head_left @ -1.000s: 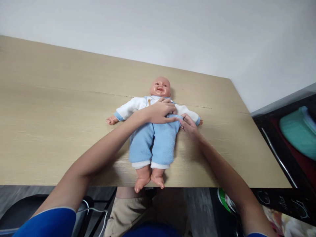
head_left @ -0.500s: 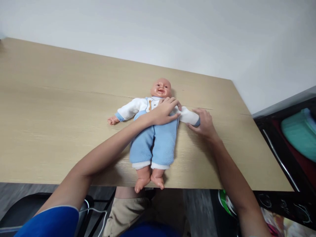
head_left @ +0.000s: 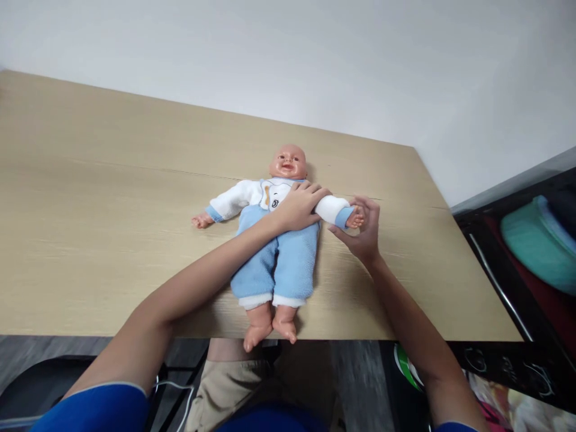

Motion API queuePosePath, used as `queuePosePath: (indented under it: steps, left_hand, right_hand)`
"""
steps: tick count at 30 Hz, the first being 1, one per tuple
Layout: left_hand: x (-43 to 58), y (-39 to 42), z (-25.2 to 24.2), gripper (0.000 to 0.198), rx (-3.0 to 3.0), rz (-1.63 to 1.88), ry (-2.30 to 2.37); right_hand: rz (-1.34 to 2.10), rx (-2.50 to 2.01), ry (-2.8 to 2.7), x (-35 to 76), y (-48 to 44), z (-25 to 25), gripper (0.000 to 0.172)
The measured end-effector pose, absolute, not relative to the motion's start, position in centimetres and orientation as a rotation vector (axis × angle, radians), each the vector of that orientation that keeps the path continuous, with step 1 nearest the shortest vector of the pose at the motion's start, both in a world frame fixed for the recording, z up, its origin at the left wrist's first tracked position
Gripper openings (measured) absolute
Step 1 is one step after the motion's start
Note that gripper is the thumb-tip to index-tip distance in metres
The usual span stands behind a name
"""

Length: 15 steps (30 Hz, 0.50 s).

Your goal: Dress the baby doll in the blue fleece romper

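Note:
A baby doll (head_left: 274, 264) in a white top and light blue trousers lies face up on the wooden table (head_left: 112, 240), its feet over the near edge. My left hand (head_left: 299, 207) rests on the doll's chest and upper arm, fingers curled over the white sleeve. My right hand (head_left: 362, 231) cups the doll's small hand and blue cuff, lifting that arm a little off the table. The doll's other arm lies stretched out to the left.
A white wall stands behind the table. To the right is a dark shelf (head_left: 504, 264) with a teal object (head_left: 535, 243) on it. Below the table edge are my knees, a cable and a green-and-white item on the floor.
My right hand went from the doll's side to its sleeve end, then turned and raised the doll's arm. My left hand slid slightly up the chest toward that sleeve.

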<state>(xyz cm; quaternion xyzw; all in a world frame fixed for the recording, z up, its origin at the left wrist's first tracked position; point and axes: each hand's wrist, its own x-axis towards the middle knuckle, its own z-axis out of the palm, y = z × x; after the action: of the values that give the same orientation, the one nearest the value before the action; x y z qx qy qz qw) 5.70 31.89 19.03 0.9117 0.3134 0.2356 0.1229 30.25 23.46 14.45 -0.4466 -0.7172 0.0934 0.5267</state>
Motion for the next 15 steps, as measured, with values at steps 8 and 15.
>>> queuePosePath:
  steps: [8,15]
  left_hand:
    - [3.7,32.9,17.8,0.061,2.308,1.124,0.83]
    - [2.1,33.5,17.3,0.06,1.581,1.399,0.913]
  right_hand:
    - [0.43,-1.164,-1.925,30.9,25.6,10.9,0.093]
    - [0.886,-1.095,-1.775,25.1,24.8,11.4,0.058]
